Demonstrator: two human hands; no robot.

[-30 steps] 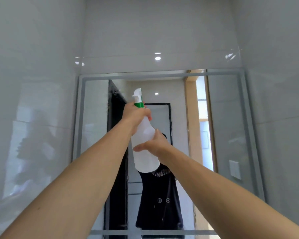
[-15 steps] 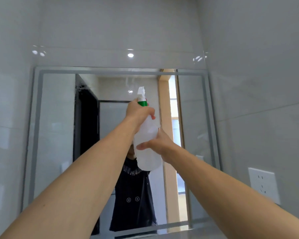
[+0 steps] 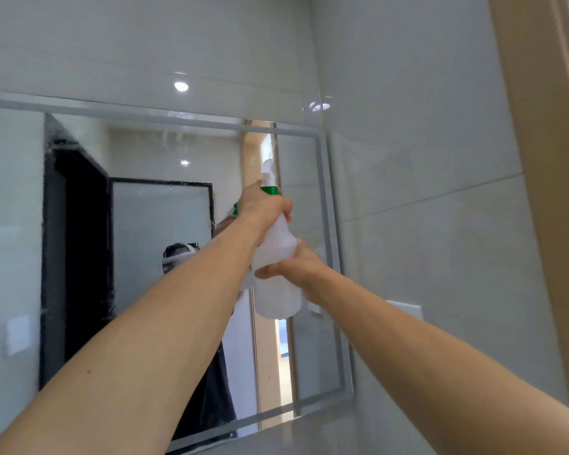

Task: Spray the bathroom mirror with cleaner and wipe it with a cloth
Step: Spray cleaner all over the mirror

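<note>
The wall mirror (image 3: 165, 224) fills the left and middle of the view, with a pale frosted border. A white spray bottle (image 3: 276, 284) with a green collar and white nozzle is held up close to the mirror's right part, nozzle toward the glass. My left hand (image 3: 263, 208) grips the bottle's neck at the trigger. My right hand (image 3: 296, 267) holds the bottle's body from the right side. Wet streaks and droplets show on the glass near the top middle. No cloth is in view.
Glossy grey-white tiled wall (image 3: 424, 159) surrounds the mirror and turns a corner on the right. A white wall plate (image 3: 406, 308) sits behind my right forearm. A tan door frame (image 3: 546, 159) runs down the far right edge.
The view has swung to the right, so the mirror sits further left. Both hands and the bottle have moved toward the mirror's right side. Both grips stay the same.
</note>
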